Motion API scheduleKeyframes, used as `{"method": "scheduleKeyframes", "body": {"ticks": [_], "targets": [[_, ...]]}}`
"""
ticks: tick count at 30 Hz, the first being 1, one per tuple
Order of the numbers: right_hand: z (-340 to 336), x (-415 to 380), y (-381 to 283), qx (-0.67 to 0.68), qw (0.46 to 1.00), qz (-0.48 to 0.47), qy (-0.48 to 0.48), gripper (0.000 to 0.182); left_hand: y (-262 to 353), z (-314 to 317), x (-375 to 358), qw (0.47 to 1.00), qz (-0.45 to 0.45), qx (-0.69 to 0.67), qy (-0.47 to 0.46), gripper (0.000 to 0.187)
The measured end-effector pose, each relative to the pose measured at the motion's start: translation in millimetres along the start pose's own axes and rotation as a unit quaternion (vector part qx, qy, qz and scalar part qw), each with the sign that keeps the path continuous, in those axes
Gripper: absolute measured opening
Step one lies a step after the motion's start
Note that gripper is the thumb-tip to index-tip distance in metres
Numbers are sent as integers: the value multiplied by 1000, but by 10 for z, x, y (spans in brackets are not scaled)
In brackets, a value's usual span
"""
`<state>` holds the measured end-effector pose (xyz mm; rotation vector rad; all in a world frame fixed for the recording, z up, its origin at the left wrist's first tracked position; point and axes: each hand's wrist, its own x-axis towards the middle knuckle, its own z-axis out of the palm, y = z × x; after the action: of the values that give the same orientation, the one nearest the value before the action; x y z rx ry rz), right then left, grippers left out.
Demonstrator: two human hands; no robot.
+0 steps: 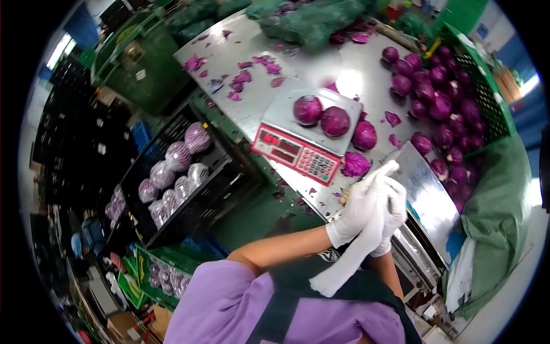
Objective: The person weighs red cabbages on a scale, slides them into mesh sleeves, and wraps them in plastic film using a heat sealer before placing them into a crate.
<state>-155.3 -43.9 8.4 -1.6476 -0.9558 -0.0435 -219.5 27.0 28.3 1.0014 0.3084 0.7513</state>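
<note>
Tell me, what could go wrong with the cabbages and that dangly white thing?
The two round cabbages sit on the scale's flat plate, so a bump might roll one off. The dangling white strip at the gloved hands could snag on something. Leaf scraps on the floor might make someone slip.

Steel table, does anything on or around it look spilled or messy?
Yes: torn purple leaves lie scattered across the steel table, and scraps litter the green floor below; loose and uncontained, they look like spilled trimmings.
</note>
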Motion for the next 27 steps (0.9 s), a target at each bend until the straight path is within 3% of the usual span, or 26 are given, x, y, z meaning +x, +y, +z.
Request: {"method": "scheduleKeyframes", "body": {"ticks": [3, 5, 6, 7, 8, 9, 11, 13, 14, 15, 16, 17, 18, 19, 20, 21, 22, 23, 24, 25, 26, 27], "targets": [[69, 109, -80, -10, 996, 61, 57, 6, 70, -130, -13, 994, -16, -81, 67, 45], [51, 210, -20, 11, 992, 121, 44, 28, 67, -322, -23, 983, -111, -111, 95, 42], [8, 233, 9, 80, 982, 165, 35, 31, -390, -549, -62, 994, 27, 101, 9, 38], [-7, 253, 23, 148, 966, 208, 28, 35, -807, -747, -82, 934, 163, 308, -78, 37], [-10, 206, 7, 75, 984, 162, 22, 35, -472, -616, -75, 995, -30, 90, 22, 34], [-22, 157, 39, 74, 984, 161, 20, 35, -66, -530, -55, 959, -219, -137, 118, 32], [-28, 15, 190, 50, 963, 209, -165, 33, -13, -737, 64, 939, -200, -258, 108, 32], [-36, -86, 282, 24, 905, 252, -342, 39, 202, -965, 193, 925, -182, -329, 59, 32], [-39, -86, 273, 219, 803, 372, -410, 38, 248, -1084, 282, 915, -181, -361, 15, 32], [1, -19, 120, 400, 647, 466, -451, 36, 342, -1154, 344, 902, -179, -392, -28, 31], [-19, 38, -146, 360, 705, 437, -428, 31, 432, -1158, 359, 906, -198, -374, -21, 27], [-144, -110, 473, 265, 734, 478, -402, 27, 585, -1070, 340, 906, -197, -374, -20, 27], [-127, 79, 462, 85, 847, 251, -460, 24, 725, -956, 285, 918, -234, -319, -16, 25], [-108, 314, 379, -101, 876, -4, -472, 21, 785, -902, 216, 927, -269, -263, -11, 24], [-204, 501, 311, -63, 921, 14, -384, 19, 753, -933, 139, 934, -276, -214, -71, 21], [-268, 649, 230, -23, 956, 34, -292, 20, 420, -1046, 59, 960, -224, -71, -149, 27], [-172, 727, 96, 194, 935, 218, -203, 24, 320, -1031, -26, 936, -286, -102, -176, 24], [-68, 761, 3, 392, 829, 386, -97, 29, 342, -1010, -69, 906, -347, -133, -202, 25], [-97, 734, 21, 435, 797, 371, -195, 35, 386, -1036, -74, 907, -347, -133, -197, 25], [-119, 700, 161, 507, 726, 399, -240, 36, 449, -1068, -70, 904, -324, -70, -270, 26], [-157, 640, 332, 520, 692, 442, -235, 35, 516, -1100, -40, 891, -298, -7, -342, 28], [-187, 512, 491, 531, 657, 484, -229, 35, 429, -1247, 16, 929, -109, 142, -325, 35]]}}
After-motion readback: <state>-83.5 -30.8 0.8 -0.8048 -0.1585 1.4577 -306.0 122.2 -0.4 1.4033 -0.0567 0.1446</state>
